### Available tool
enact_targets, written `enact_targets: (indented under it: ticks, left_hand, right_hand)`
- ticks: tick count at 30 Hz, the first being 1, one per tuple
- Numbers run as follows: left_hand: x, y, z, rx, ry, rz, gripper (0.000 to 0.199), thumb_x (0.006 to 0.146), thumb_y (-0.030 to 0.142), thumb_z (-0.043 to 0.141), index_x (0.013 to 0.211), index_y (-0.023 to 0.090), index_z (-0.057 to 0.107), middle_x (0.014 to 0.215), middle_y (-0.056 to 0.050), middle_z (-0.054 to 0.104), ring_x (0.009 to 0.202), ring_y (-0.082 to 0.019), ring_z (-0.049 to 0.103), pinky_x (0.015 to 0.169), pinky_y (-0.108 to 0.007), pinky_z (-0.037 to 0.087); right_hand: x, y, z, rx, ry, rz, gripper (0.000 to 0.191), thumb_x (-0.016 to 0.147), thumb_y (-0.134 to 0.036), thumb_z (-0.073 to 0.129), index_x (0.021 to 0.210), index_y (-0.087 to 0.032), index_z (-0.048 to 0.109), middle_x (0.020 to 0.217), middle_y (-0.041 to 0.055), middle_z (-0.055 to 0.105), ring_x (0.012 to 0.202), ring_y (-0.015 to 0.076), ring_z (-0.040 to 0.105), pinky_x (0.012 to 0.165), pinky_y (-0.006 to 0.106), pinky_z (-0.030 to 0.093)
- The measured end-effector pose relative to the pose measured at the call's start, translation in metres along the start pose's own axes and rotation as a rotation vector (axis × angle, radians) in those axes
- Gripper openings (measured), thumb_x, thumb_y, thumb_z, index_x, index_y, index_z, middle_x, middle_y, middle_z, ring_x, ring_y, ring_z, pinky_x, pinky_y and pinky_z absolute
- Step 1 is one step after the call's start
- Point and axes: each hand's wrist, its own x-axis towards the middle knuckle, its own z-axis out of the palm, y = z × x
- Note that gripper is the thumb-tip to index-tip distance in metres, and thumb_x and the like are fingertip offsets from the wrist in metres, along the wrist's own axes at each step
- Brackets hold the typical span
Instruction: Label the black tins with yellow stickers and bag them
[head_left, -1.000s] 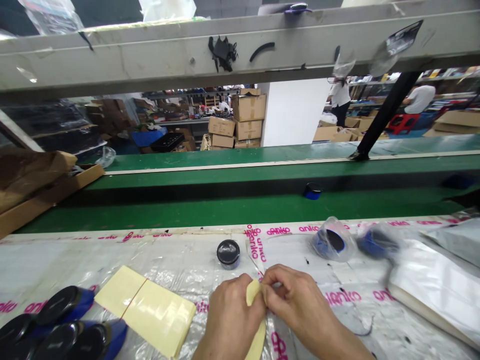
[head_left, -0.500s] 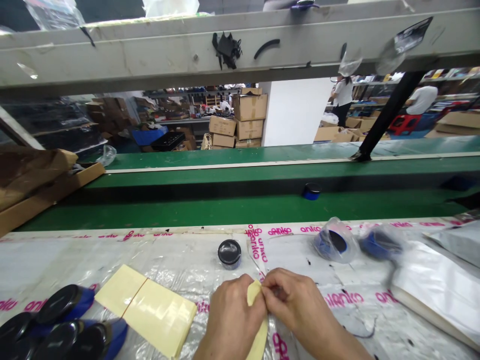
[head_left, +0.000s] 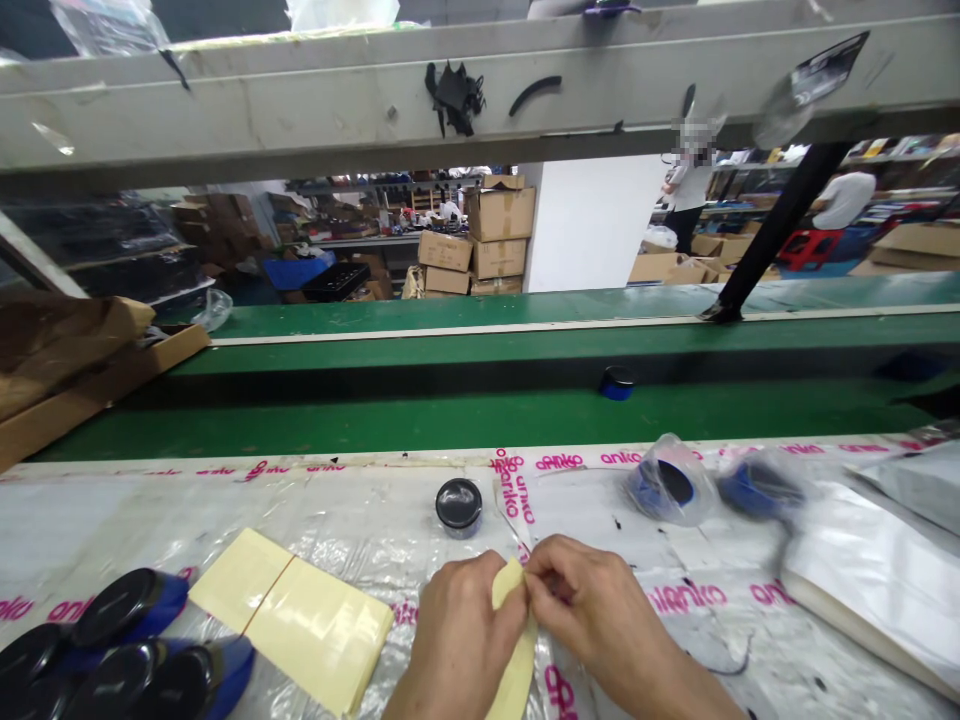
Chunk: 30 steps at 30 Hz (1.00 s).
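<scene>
1. Worktop [head_left: 352, 500], near edge, right of its middle: our left hand [head_left: 466, 622] is closed around a yellow strip [head_left: 519, 672]; one layer or several, we cannot tell.
2. Our right hand [head_left: 592, 605] has thumb and finger pinched together at the strip's upper end, touching our left thumb.
3. Step in hand, as we judge it: fingertip work at the strip's edge. The next move seems to call for a firm left hold and a fine right pinch.
4. Left of our hands, toward the near edge: a banded yellow stack [head_left: 322, 625].
5. Near-left corner: black-topped blue containers [head_left: 124, 605], clustered.
6. Beyond our hands, nearer the far edge: one round black-topped container [head_left: 459, 506], standing apart.
7. Right of it: a blue container in clear plastic [head_left: 664, 485].
</scene>
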Motion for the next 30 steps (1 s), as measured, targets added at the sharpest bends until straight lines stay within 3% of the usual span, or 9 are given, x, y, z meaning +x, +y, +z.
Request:
enact_targets:
  ticks: [6,16,25,30]
  left_hand:
    - [-0.0016,0.0003,-0.0026,0.006,-0.02,0.032,0.024,0.093,0.032,0.048,0.078,0.02,0.062,0.076,-0.005,0.069,0.072,-0.02,0.061,0.065,-0.029,0.033]
    - [0.0014,0.0024,-0.0002,-0.003,0.004,0.007,0.021,0.089,0.031,0.052,0.077,0.02,0.064,0.075,-0.005,0.07,0.07,-0.02,0.062,0.065,-0.029,0.033]
    - [0.0009,0.0013,0.0038,0.054,0.032,0.01,0.02,0.088,0.03,0.051,0.074,0.021,0.062,0.074,-0.005,0.071,0.072,-0.022,0.065,0.063,-0.031,0.028]
    - [0.0008,0.0006,0.006,0.058,0.041,0.011,0.018,0.087,0.03,0.052,0.073,0.022,0.06,0.075,-0.005,0.072,0.074,-0.023,0.066,0.063,-0.032,0.027]
  right_hand:
    - [0.0014,-0.0001,-0.0045,0.085,-0.013,0.001,0.015,0.084,-0.014,0.052,0.078,-0.019,0.065,0.078,0.001,0.069,0.069,0.0155,0.063,0.064,0.024,0.045]
    - [0.0029,-0.0019,-0.007,0.102,-0.017,0.054,0.015,0.083,-0.017,0.053,0.076,-0.019,0.066,0.077,0.0008,0.07,0.067,0.0154,0.063,0.062,0.024,0.044]
    - [0.0012,-0.0014,-0.0058,0.106,0.007,0.041,0.016,0.083,-0.017,0.052,0.076,-0.02,0.066,0.079,0.0009,0.069,0.068,0.0158,0.063,0.063,0.025,0.045]
    - [0.0002,-0.0037,-0.0061,0.216,0.008,0.083,0.014,0.081,-0.018,0.053,0.074,-0.02,0.065,0.077,0.0007,0.067,0.068,0.0157,0.062,0.063,0.025,0.046]
